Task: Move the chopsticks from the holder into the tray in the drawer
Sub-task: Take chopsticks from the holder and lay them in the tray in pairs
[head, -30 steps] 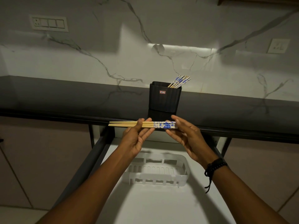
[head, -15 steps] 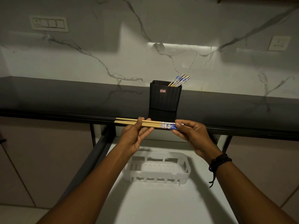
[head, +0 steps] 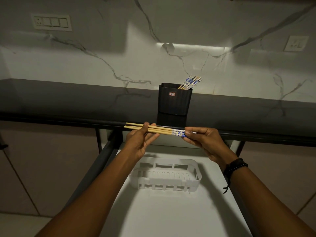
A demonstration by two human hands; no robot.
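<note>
Slim pale wooden chopsticks [head: 159, 130], mid-frame, now tilted and further right; left hand [head: 142, 142] grips the plain shafts, right hand [head: 205, 142] pinches the blue-patterned ends.

Both arms extended forward, forearms converging toward centre.
- Left forearm [head: 102, 185]: enters from 7 o'clock corner, wrist roughly in line with arm.
- Left hand [head: 141, 141]: just on 9 o'clock side of centre, fingers near straight beneath chopsticks [head: 159, 131], thumb laid over top, clamping bundle mid-length.
- Right forearm [head: 273, 194]: enters from 5 o'clock corner, wrist bent slightly inward.
- Right hand [head: 203, 141]: at 3 o'clock of left hand, not touching it, thumb and curled fingers pinching patterned end of same bundle.
- Both hands at about same height.
</note>
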